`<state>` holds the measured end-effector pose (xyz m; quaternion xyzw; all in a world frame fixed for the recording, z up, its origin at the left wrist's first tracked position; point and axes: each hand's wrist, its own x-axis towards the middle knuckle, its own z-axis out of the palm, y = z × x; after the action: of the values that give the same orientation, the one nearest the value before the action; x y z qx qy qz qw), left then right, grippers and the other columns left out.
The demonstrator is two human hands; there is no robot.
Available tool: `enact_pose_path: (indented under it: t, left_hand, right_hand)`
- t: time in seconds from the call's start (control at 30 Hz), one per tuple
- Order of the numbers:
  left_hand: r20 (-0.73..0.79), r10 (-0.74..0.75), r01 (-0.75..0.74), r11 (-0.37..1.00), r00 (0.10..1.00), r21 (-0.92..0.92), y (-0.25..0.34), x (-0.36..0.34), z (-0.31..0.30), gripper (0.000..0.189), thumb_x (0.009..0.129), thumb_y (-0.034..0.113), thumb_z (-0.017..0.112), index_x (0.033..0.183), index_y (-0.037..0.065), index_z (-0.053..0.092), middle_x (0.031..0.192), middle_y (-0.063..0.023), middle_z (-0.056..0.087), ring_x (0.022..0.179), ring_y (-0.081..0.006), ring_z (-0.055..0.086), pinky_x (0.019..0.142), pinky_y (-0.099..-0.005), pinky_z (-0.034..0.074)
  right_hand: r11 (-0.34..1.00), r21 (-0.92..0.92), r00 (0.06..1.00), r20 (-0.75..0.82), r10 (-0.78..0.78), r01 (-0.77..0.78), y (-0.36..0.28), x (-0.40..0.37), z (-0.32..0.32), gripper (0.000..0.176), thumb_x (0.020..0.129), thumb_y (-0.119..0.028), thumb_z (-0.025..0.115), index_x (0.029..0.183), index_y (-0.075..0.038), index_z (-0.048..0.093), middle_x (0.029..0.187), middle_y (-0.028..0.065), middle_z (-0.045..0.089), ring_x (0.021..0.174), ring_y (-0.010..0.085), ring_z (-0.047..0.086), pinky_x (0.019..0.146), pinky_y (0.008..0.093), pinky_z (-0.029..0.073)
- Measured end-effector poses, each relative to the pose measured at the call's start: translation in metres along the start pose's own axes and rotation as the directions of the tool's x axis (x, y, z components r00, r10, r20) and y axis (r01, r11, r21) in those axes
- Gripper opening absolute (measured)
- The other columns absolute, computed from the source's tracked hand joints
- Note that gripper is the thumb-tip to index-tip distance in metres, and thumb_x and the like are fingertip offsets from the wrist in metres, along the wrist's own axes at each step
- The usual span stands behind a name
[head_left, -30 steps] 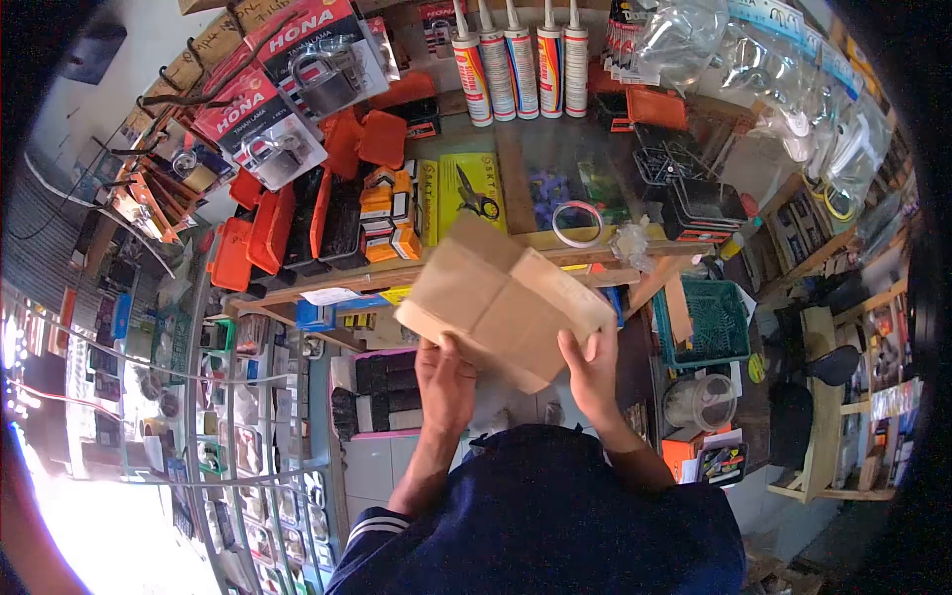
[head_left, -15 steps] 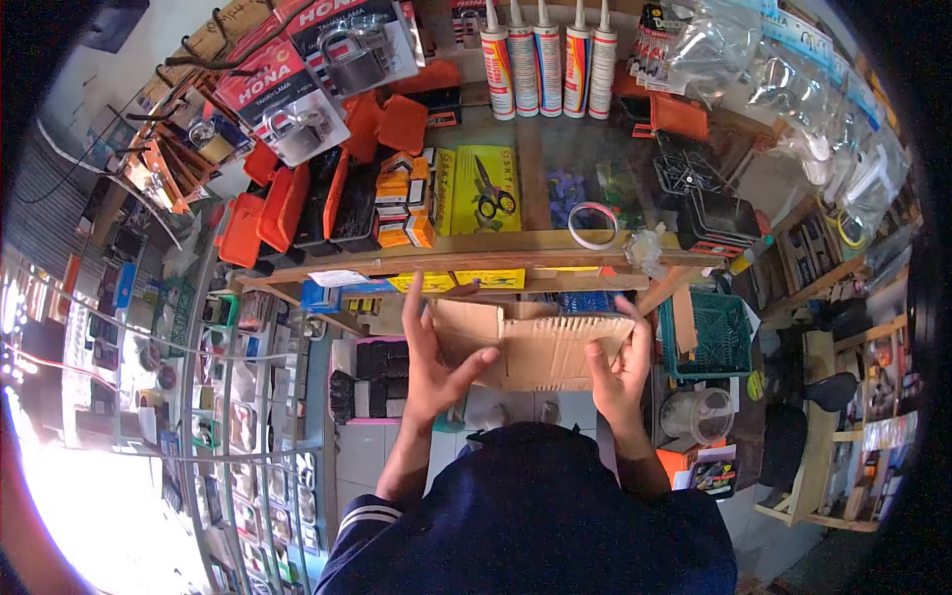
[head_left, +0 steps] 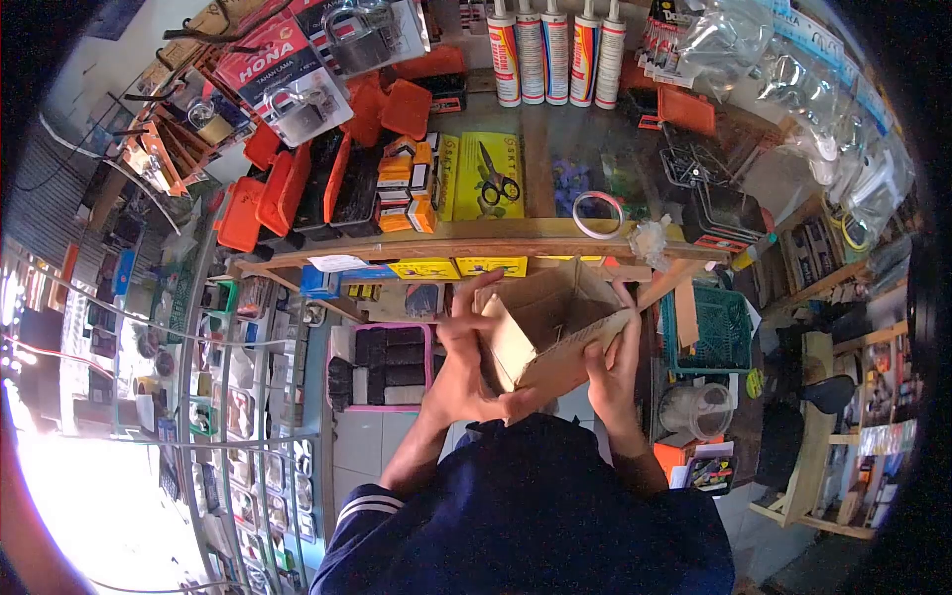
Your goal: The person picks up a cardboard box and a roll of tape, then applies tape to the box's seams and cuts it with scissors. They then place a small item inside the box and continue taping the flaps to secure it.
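Observation:
A brown cardboard box (head_left: 560,327) is between my hands in front of my chest, tilted, its top gaping so that the bare inside walls show. My left hand (head_left: 464,362) grips its left side, thumb along the lower edge and fingers bent over the upper left corner. On the right side, my right hand (head_left: 615,372) presses the thumb on the near wall while the fingers wrap behind the far edge. Part of those fingers is hidden by the cardboard.
Ahead stands a wooden-edged glass counter (head_left: 476,238) with orange-lidded boxes (head_left: 283,188), sealant tubes (head_left: 555,59), a scissors pack (head_left: 491,177) and a tape roll (head_left: 598,215). A green basket (head_left: 706,332) and a clear jar (head_left: 696,412) are at right, a pink-rimmed crate (head_left: 382,409) at lower left.
The cardboard has gone from a flattened shape to an opened-out box with its cavity showing. My left hand has moved right and turned around its left side.

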<state>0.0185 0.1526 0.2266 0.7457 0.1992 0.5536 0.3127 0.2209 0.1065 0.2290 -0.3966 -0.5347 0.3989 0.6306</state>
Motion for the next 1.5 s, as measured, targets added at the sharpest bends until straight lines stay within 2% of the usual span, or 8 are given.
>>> enact_pose_path:
  t: [0.2, 0.3, 0.53, 0.63, 0.83, 1.1, 1.3, 1.5]
  left_hand:
    - [0.028, 0.017, -0.018, 0.999, 0.999, 0.034, 0.004, -0.006, -0.002, 0.055, 0.072, 0.04, 0.079, 0.109, 0.007, 0.054, 0.147, -0.0325, 0.028, 0.133, -0.0502, 0.038, 0.105, -0.0573, 0.034]
    - [0.03, 0.09, -0.091, 0.996, 0.995, 0.02, 0.005, -0.008, -0.003, 0.06, 0.072, 0.04, 0.079, 0.114, 0.008, 0.051, 0.146, -0.0329, 0.029, 0.134, -0.0497, 0.038, 0.105, -0.0582, 0.036]
    - [-0.292, 0.193, -0.247, 0.956, 0.937, -0.158, 0.001, -0.018, 0.02, 0.061, 0.074, 0.043, 0.078, 0.117, 0.008, 0.053, 0.141, -0.0373, 0.031, 0.129, -0.0513, 0.044, 0.103, -0.0561, 0.041]
    - [-0.12, 0.162, -0.168, 0.985, 0.979, -0.037, 0.007, -0.024, 0.0, 0.051, 0.072, 0.04, 0.078, 0.107, 0.008, 0.062, 0.141, -0.0372, 0.033, 0.129, -0.0509, 0.045, 0.101, -0.0559, 0.043]
    - [-0.155, 0.227, -0.233, 0.972, 0.962, -0.023, 0.004, -0.021, -0.002, 0.039, 0.066, 0.031, 0.077, 0.094, 0.005, 0.067, 0.143, -0.0354, 0.033, 0.12, -0.0514, 0.054, 0.095, -0.0554, 0.049]
    - [-0.084, 0.399, -0.396, 0.917, 0.913, 0.052, 0.015, -0.013, -0.007, 0.032, 0.07, 0.029, 0.073, 0.086, 0.002, 0.067, 0.141, -0.0325, 0.037, 0.099, -0.0488, 0.066, 0.083, -0.0538, 0.057]
    - [-0.04, 0.473, -0.469, 0.879, 0.88, 0.082, 0.015, -0.02, -0.011, 0.03, 0.07, 0.029, 0.071, 0.082, 0.001, 0.069, 0.137, -0.0324, 0.041, 0.095, -0.048, 0.067, 0.078, -0.0485, 0.06]
    - [-0.226, 0.469, -0.442, 0.882, 0.854, 0.162, 0.018, -0.017, -0.013, 0.033, 0.072, 0.029, 0.069, 0.086, -0.001, 0.065, 0.128, -0.0293, 0.043, 0.094, -0.0475, 0.067, 0.075, -0.052, 0.062]
  right_hand:
    - [0.991, 0.086, 0.994, -0.008, -0.106, 0.106, 0.01, -0.005, 0.001, 0.064, 0.098, -0.04, 0.061, 0.139, 0.003, 0.035, 0.143, 0.0182, 0.041, 0.133, 0.0273, 0.042, 0.112, 0.0394, 0.032]
    - [0.982, 0.16, 0.994, -0.024, 0.107, -0.102, -0.001, -0.007, -0.001, 0.055, 0.098, -0.03, 0.062, 0.137, 0.001, 0.038, 0.139, 0.0173, 0.043, 0.125, 0.0248, 0.046, 0.107, 0.0386, 0.035]
    - [0.978, 0.189, 0.996, -0.007, 0.094, -0.091, -0.017, 0.002, 0.008, 0.057, 0.094, -0.019, 0.063, 0.142, -0.004, 0.036, 0.132, 0.0134, 0.048, 0.12, 0.02, 0.048, 0.104, 0.0353, 0.036]
    - [0.983, 0.125, 0.991, -0.005, 0.137, -0.135, -0.032, 0.01, 0.012, 0.055, 0.096, -0.026, 0.063, 0.14, -0.003, 0.039, 0.13, 0.0121, 0.049, 0.118, 0.0193, 0.048, 0.104, 0.035, 0.036]
    - [0.945, 0.196, 0.965, 0.075, 0.252, -0.262, -0.019, 0.01, 0.002, 0.049, 0.095, -0.037, 0.063, 0.124, 0.0, 0.05, 0.126, 0.0134, 0.056, 0.116, 0.0176, 0.052, 0.103, 0.0326, 0.038]
    - [0.927, 0.046, 0.914, 0.195, 0.356, -0.371, -0.032, 0.011, 0.001, 0.017, 0.096, -0.017, 0.064, 0.105, -0.005, 0.057, 0.124, 0.0081, 0.059, 0.114, 0.0144, 0.055, 0.098, 0.03, 0.042]
    - [0.949, 0.017, 0.915, 0.274, 0.297, -0.314, -0.037, 0.01, -0.001, 0.031, 0.09, -0.014, 0.071, 0.115, -0.003, 0.057, 0.128, 0.009, 0.058, 0.118, 0.0164, 0.054, 0.102, 0.0316, 0.041]
    - [0.948, 0.223, 0.946, 0.282, 0.159, -0.226, -0.04, 0.002, 0.002, 0.061, 0.087, -0.019, 0.077, 0.134, -0.003, 0.041, 0.139, 0.015, 0.048, 0.13, 0.0247, 0.048, 0.109, 0.0387, 0.037]
